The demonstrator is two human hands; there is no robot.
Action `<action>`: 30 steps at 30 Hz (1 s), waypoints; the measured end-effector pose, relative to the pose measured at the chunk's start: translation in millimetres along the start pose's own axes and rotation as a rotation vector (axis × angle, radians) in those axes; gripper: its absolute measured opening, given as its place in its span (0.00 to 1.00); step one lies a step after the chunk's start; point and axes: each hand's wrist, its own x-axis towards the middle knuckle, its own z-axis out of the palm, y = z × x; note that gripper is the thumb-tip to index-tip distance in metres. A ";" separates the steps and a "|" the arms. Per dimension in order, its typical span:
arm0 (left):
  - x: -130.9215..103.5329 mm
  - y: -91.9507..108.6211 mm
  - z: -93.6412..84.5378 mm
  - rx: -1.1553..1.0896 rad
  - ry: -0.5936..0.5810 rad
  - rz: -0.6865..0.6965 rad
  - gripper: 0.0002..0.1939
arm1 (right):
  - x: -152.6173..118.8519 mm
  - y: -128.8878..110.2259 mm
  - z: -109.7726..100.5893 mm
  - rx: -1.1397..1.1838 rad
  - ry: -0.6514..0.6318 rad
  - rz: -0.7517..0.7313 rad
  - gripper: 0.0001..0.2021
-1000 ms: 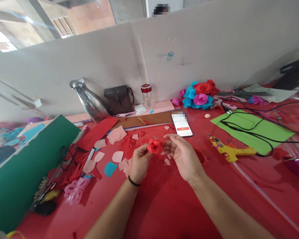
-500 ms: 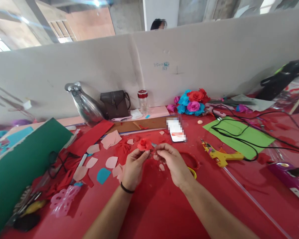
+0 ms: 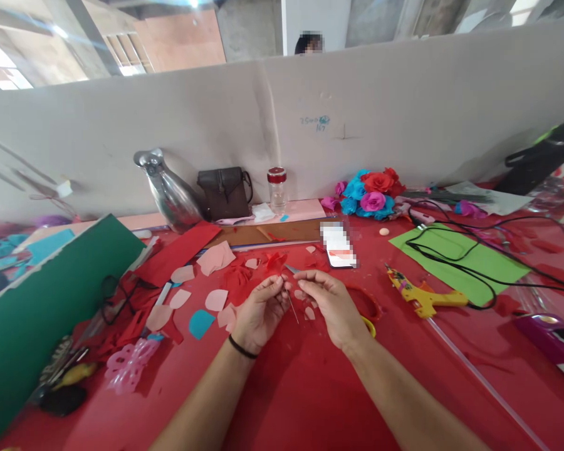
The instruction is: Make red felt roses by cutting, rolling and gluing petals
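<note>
My left hand (image 3: 266, 307) pinches a thin stem (image 3: 292, 305) that slants down from its fingertips toward the table. A red paper flower (image 3: 273, 261) shows just beyond those fingertips, tilted away from me. My right hand (image 3: 326, 305) is close on the right, its thumb and fingers pressed together; what they hold, if anything, is too small to tell. A grey pointed tip (image 3: 291, 269) shows between the hands, and yellow-handled scissors (image 3: 369, 326) lie partly behind my right hand. Pink paper petals (image 3: 216, 300) and a blue petal (image 3: 202, 324) are scattered left of my hands.
A phone (image 3: 339, 245) lies ahead. To the right are a yellow glue gun (image 3: 425, 297), green paper (image 3: 465, 257) with black cables and a purple power strip (image 3: 552, 347). Behind stand a metal jug (image 3: 173, 197), a glass jar (image 3: 277, 194) and a paper bouquet (image 3: 373, 194). A green board (image 3: 51, 313) stands left.
The red flower has tipped away from me, and its thin stem now shows below my left fingertips. The whole view has shifted slightly.
</note>
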 end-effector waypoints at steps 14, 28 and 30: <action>-5.0 -4.1 2.5 -0.059 -0.125 -0.073 0.06 | 2.6 9.5 -2.0 -0.120 0.012 -0.288 0.09; -8.8 -14.6 6.7 0.271 -0.132 0.206 0.09 | -7.9 3.4 4.2 -0.301 0.051 -0.527 0.03; -9.9 -13.9 8.0 0.315 -0.138 0.239 0.08 | -8.7 3.0 4.1 -0.306 0.033 -0.537 0.03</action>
